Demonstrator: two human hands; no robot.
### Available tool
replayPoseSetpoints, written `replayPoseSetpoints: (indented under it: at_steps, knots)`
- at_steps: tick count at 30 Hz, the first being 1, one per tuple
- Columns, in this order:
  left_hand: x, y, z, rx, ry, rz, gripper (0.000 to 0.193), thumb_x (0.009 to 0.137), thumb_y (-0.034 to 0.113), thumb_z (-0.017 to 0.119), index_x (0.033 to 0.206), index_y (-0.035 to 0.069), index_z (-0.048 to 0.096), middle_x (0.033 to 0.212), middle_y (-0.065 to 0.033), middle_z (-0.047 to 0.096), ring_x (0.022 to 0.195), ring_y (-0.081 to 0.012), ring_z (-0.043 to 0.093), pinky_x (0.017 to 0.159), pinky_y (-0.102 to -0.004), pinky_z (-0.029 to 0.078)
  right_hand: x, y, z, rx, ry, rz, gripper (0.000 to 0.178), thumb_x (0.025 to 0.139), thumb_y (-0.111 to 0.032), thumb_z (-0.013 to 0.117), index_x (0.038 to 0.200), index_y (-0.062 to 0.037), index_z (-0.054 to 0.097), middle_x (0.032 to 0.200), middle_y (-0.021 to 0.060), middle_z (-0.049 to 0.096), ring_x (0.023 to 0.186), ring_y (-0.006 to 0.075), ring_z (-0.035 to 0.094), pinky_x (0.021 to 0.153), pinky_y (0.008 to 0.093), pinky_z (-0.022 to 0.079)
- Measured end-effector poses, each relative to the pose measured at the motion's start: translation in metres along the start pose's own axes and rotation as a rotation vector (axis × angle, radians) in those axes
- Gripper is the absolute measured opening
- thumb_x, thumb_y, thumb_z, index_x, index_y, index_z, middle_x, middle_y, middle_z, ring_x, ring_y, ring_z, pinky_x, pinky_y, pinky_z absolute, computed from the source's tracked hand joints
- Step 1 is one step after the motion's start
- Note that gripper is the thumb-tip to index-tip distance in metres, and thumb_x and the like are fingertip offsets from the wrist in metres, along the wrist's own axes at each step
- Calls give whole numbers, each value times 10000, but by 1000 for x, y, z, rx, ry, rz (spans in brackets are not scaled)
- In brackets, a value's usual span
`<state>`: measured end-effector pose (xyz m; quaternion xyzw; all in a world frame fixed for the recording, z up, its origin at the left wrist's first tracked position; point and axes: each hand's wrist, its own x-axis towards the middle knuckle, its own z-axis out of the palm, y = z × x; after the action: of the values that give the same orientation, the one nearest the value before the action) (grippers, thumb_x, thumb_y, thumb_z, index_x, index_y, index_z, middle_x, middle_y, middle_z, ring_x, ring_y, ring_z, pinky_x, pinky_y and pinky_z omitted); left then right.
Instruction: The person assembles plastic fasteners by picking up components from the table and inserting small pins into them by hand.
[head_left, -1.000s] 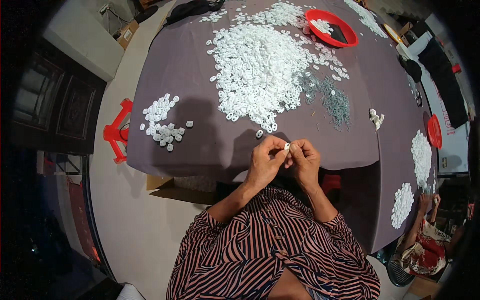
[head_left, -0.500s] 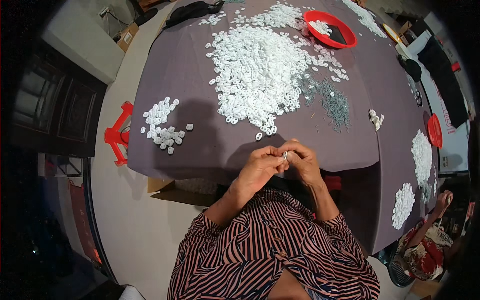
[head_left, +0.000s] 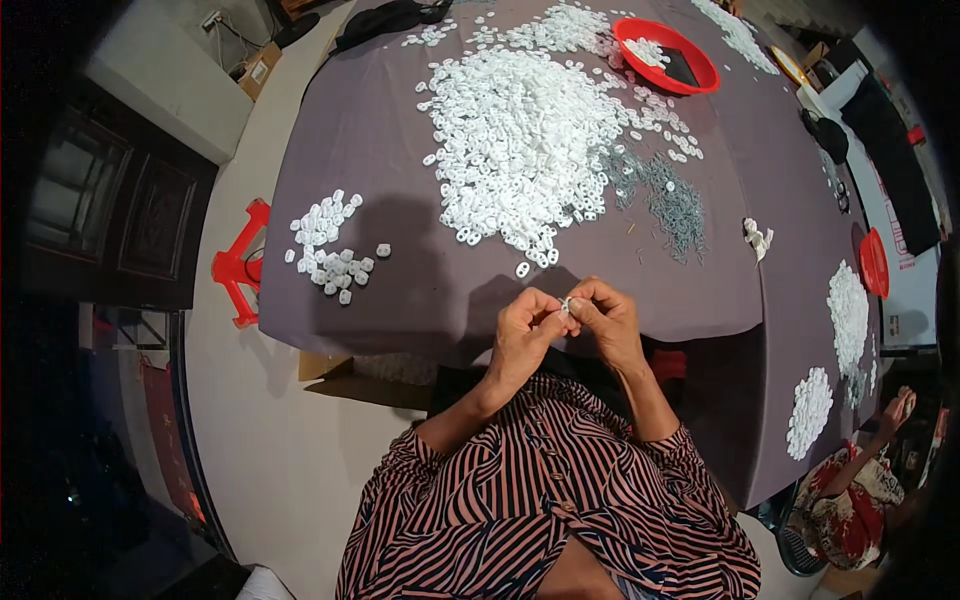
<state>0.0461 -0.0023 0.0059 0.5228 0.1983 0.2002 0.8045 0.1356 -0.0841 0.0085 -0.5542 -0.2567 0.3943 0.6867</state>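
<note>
My left hand [head_left: 520, 330] and my right hand [head_left: 609, 318] meet just over the near edge of the cloth-covered table [head_left: 690, 305]. Their thumbs and fingers pinch a small white plastic piece [head_left: 565, 305] between them; fingertips hide most of it. Beyond them spreads a big heap of white oval plastic pieces with two holes [head_left: 525, 135]. To its right lies a scatter of small thin grey pins [head_left: 677, 210]. On the left sits a smaller group of white pieces [head_left: 335, 262], blockier than those in the heap.
A red basin [head_left: 708, 82] with some white pieces stands at the far right. A crumpled white scrap [head_left: 758, 240] lies right of the pins. A red stool [head_left: 238, 265] is left of the table. At the far right, a co-worker's hand [head_left: 898, 408] is near more white piles [head_left: 810, 413].
My hands have shifted slightly, with the left fingers more upright and a little apart from the right ones. The white piece shows more between the fingertips. The view has moved a little.
</note>
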Motion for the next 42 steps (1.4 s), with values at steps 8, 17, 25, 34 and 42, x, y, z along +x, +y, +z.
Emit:
replayPoseSetpoints:
  at_steps: [8,17,25,34,42]
  knots:
    - [0,3,2,11,29,-26,63,708,45,455,697,-17,455,628,-49,495,578,-74,472,540,-178,394,0,5,1,143,4,-49,101,731,-89,456,729,6,491,610,16,467,518,55,413,473,167,347]
    - [1,-4,-2,66,-9,12,51,700,44,457,685,-5,456,614,-36,500,561,-70,469,524,-174,382,-4,11,14,198,224,-80,67,699,-67,495,722,-4,493,613,5,450,504,58,410,469,163,347]
    - [9,-22,-40,462,307,121,3,675,7,457,674,8,455,591,-31,499,531,-58,447,511,-170,362,-3,10,0,125,248,-26,58,699,-64,492,706,-7,486,611,15,461,486,68,413,443,171,359]
    - [40,-17,-37,1381,261,568,124,615,106,537,697,49,464,642,-83,450,632,-244,425,572,-324,321,-7,9,2,276,253,31,102,735,-97,451,754,0,477,566,55,484,429,95,454,410,207,414]
    - [43,-15,-42,1243,171,480,141,579,75,549,675,55,449,657,-87,431,665,-248,404,577,-346,303,-4,1,-5,381,283,35,93,728,-61,447,781,11,472,615,74,501,479,120,495,446,222,436]
